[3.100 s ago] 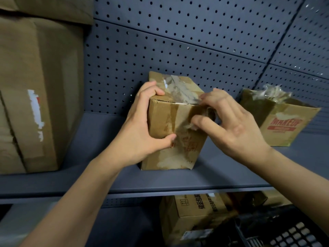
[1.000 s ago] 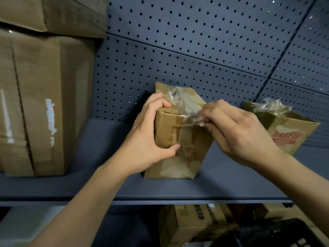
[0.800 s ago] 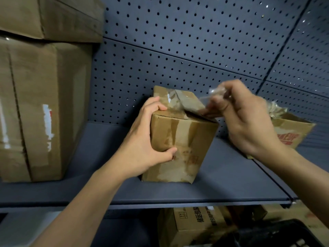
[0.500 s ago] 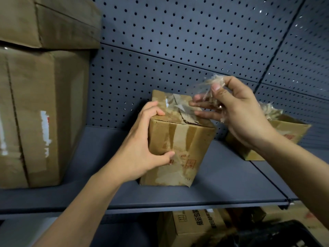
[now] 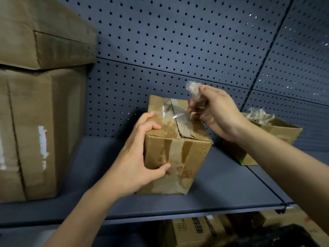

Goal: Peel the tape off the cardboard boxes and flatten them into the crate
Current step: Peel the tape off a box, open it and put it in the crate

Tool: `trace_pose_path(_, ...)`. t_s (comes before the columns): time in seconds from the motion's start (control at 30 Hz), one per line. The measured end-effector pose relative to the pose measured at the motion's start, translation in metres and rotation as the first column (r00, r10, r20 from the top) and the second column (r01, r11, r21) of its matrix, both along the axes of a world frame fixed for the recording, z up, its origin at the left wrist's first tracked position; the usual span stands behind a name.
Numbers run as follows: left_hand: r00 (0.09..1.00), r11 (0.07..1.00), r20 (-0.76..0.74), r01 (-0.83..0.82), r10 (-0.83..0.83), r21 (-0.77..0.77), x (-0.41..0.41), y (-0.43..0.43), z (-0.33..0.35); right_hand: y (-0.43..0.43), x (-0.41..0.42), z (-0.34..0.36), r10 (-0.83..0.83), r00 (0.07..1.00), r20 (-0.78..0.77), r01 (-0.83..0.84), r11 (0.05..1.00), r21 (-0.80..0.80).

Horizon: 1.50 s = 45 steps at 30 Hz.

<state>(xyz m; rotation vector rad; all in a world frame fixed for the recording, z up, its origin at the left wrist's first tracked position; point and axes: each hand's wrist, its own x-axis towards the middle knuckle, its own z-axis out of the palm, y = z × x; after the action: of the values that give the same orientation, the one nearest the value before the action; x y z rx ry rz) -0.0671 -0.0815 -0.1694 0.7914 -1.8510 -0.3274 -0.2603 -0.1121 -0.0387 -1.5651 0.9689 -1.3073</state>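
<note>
– Brown cardboard fills my head view: the small box [image 5: 178,157] stands upright on the grey shelf [image 5: 222,189], about mid-shelf and set back from the front lip.
– Who has it?
– The left hand [image 5: 135,168] grips its near left corner. The fingers curl over the top edge and the thumb presses on the front face.
– And the right?
– The right hand [image 5: 219,114] hangs over the rear right of the top, its thumb and fingers pinched together on a crumpled wad of clear tape [image 5: 194,91]. A strand runs from it down to the top flaps, where more film clings across the seam.
– Edges?
– The seam edge of one top flap looks ragged and a little raised. The bottom corners sit flat on the shelf.
– Room to move?
– I see a stretch of shelf between the box and the stacked large boxes [image 5: 35,131] on the left. On the right, an open carton [image 5: 277,132] holding crumpled tape stands near, partly behind the right wrist. The pegboard [image 5: 178,50] is close behind. Below the shelf sits a printed carton [image 5: 194,229]; the dark shape beside it is too blurred for me to name.
</note>
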Motion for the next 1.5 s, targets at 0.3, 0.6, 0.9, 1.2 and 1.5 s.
trace_pose_path(0.3,1.000,1.000,0.012,-0.010,0.010,-0.026,0.000,0.004,0.000,0.004,-0.009,0.009,-0.039,0.598,-0.800,-0.126,0.982,-0.142)
trace_pose_path(0.6,0.999,0.999,0.017,-0.038,0.038,-0.021,0.001,0.001,-0.002,-0.004,-0.011,0.005,-0.322,0.236,-0.917,-0.203,0.906,-0.370)
trace_pose_path(0.9,0.999,0.999,0.030,-0.034,0.035,-0.039,0.002,0.002,-0.002,-0.003,-0.010,-0.003,-0.397,0.273,-0.876,-0.279,0.839,-0.467)
trace_pose_path(1.2,0.990,0.987,0.122,-0.050,0.069,-0.152,0.000,0.005,0.000,-0.011,-0.018,0.011,-0.533,0.577,-0.618,0.007,0.761,-0.649)
trace_pose_path(1.5,0.987,0.984,-0.028,-0.153,0.156,0.089,0.001,0.019,0.029,-0.002,-0.016,-0.006,-0.532,0.610,-0.588,-0.042,0.719,-0.694)
